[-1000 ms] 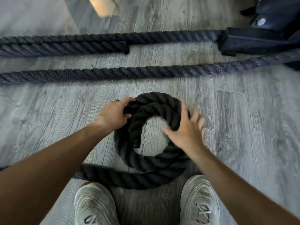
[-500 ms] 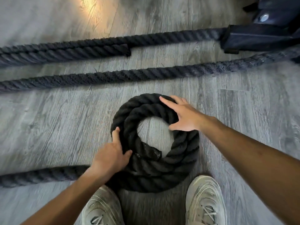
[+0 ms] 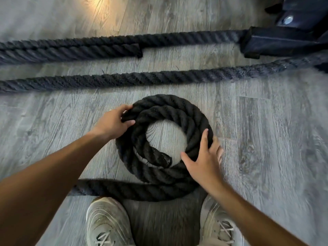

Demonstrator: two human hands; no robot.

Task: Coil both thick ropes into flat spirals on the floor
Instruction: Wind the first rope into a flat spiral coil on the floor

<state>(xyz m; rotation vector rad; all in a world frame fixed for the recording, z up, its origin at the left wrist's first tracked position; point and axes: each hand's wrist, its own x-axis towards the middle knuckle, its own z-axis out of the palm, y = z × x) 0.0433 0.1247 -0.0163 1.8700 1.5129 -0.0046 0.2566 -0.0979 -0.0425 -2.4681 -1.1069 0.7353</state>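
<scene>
Left hand (image 3: 113, 122) fingers gripping rope coil (image 3: 177, 110) (outer turn), right hand (image 3: 204, 160) splayed flat

Straight ropes (image 3: 124, 79) running off left edge, ends unseen. Coil's tail (image 3: 110, 188) disappearing behind left forearm (image 3: 44, 183). Shoes (image 3: 108, 226) getting cut off at bottom. Dark frame (image 3: 284, 39) cropping out top right.

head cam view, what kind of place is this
Probably a gym or workout room. Thick battle-style ropes run along grey wood-look flooring, one toward a dark metal equipment base, and the person wears trainers.
</scene>
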